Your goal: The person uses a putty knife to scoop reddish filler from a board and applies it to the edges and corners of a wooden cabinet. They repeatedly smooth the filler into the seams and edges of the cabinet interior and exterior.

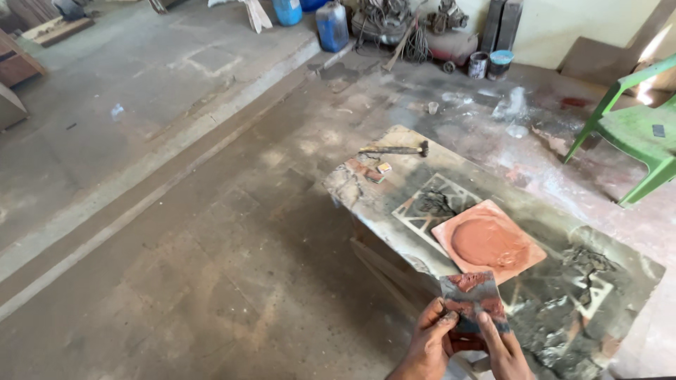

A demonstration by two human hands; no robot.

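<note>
My left hand (431, 340) and right hand (504, 347) both grip a small flat grey card smeared with red paste (472, 300) over the near edge of the stained table (394, 200). Beyond lie a hammer (396, 150), then a square board heaped with red paste (488, 241); a green plastic chair (634, 130) stands far right.

Terracotta-red square tile (488, 241) with darker red disc; grey scraper (473, 301) smeared red; desk (394, 165) mottled grey-black; green chair (637, 130) far right.
</note>
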